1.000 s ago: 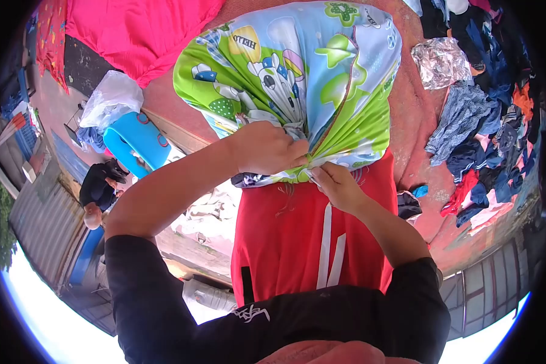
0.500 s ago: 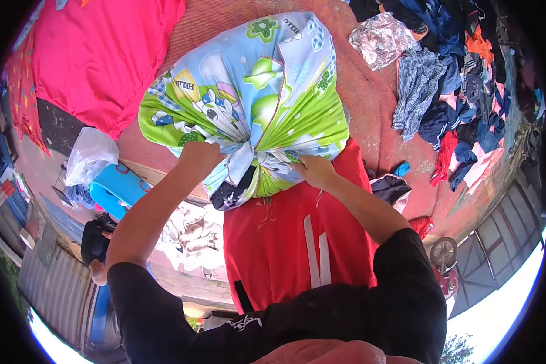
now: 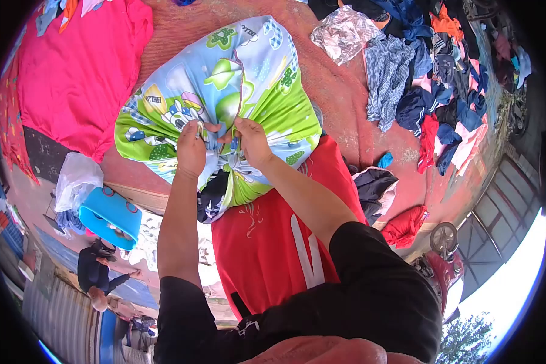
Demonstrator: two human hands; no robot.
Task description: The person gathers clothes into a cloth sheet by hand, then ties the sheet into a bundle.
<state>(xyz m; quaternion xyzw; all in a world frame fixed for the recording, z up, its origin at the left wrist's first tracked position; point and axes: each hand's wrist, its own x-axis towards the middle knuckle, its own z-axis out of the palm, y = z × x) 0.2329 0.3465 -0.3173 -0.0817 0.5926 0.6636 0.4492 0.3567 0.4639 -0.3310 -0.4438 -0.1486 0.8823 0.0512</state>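
A plump cloth bundle (image 3: 267, 73), printed in pale blue and lime green with cartoon figures, stands in front of me with its fabric gathered and twisted at the near side. My left hand (image 3: 192, 150) is closed on the gathered cloth left of the twist. On the other side of it, my right hand (image 3: 253, 143) pinches cloth too, thumb and fingers together. Both hands are close to each other over the gather. Below them, dark patterned fabric (image 3: 213, 197) shows through a gap in the bundle. How the ends are knotted is partly hidden by my fingers.
Bright pink cloth (image 3: 79, 79) spreads at left, near a white plastic bag (image 3: 79, 176) and a blue plastic container (image 3: 106, 212). Piled clothes (image 3: 434, 109) lie at right beside a striped garment (image 3: 388, 76). Another person (image 3: 97, 273) is at lower left. Red fabric (image 3: 255, 255) covers my front.
My hands have come together and moved further up over the gather, from wider apart at its sides. The view has shifted, so the bundle now appears further left.
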